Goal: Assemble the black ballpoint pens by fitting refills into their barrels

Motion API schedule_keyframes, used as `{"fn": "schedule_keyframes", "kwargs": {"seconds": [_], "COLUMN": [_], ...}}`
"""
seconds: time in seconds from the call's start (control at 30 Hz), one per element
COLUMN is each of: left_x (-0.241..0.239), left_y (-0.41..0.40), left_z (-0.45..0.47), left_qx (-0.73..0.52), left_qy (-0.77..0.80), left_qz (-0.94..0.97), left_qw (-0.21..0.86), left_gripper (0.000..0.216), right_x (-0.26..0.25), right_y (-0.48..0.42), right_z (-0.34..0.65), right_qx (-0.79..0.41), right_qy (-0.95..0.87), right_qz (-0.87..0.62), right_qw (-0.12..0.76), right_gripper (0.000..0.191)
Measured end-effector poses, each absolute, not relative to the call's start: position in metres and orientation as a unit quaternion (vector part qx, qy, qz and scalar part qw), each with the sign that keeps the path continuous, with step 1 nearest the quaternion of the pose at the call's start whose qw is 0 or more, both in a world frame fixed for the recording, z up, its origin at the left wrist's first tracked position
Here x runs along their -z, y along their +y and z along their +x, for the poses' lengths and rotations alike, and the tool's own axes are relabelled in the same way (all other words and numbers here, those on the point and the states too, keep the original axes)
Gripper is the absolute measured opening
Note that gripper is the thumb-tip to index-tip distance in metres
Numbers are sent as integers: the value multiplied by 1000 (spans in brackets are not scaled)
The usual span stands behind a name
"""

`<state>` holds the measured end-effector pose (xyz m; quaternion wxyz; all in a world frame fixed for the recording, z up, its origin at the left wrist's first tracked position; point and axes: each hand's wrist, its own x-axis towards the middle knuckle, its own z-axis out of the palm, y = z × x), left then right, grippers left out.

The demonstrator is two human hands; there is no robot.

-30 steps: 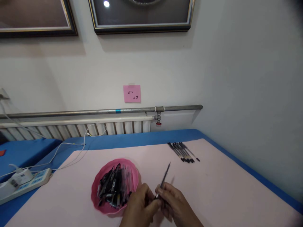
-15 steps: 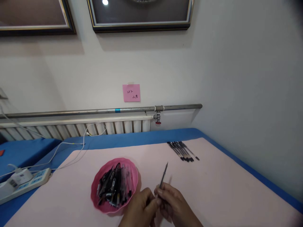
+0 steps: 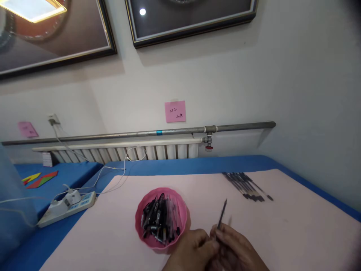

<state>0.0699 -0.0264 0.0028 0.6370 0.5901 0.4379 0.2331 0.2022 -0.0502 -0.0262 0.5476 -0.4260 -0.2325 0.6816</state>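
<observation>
A slim pen (image 3: 222,213) stands tilted with its bare tip pointing up, pinched in the fingers of my right hand (image 3: 237,244). My left hand (image 3: 194,248) is closed at the pen's lower end, its thumb pressed against the right fingers; that end is hidden between the hands. Just left of my left hand is a pink scalloped bowl (image 3: 138,229) holding black pen parts (image 3: 158,214) and several clear tubes (image 3: 172,214). Farther back on the right, several pens (image 3: 245,184) lie side by side in a slanted row.
Pink paper (image 3: 113,218) covers the blue table (image 3: 194,164). A power strip (image 3: 67,210) with plugs and white cables lies at the left. Behind the table are a radiator (image 3: 160,151) and a pipe (image 3: 180,131) with a valve. Coloured flat pieces (image 3: 42,180) lie on another blue surface.
My view has turned left and tilted slightly, so everything appears farther right. Both hands stay together around the pen, which is held much as before.
</observation>
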Motion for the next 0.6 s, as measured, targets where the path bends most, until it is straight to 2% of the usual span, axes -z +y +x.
{"fn": "schedule_keyframes", "kwargs": {"seconds": [0.13, 0.33, 0.47, 0.53, 0.6], "left_x": [2, 12, 5, 1, 0], "left_y": [-23, -25, -27, -25, -19], "left_z": [71, 76, 71, 63, 53], "left_qx": [-237, -285, -226, -208, -234], "left_qy": [373, 485, 446, 411, 425], "left_qz": [545, 582, 579, 561, 553], "left_qw": [713, 588, 644, 688, 677], "left_gripper": [53, 30, 22, 27, 32], "right_x": [23, 33, 29, 24, 21], "right_y": [-50, -45, -43, -41, -40], "right_z": [202, 199, 203, 207, 210], "right_qx": [-677, -649, -637, -623, -618], "right_qy": [-258, -297, -283, -276, -283], "right_qz": [-400, -438, -455, -468, -477], "right_qw": [561, 546, 555, 563, 557], "right_gripper": [26, 29, 27, 25, 20]}}
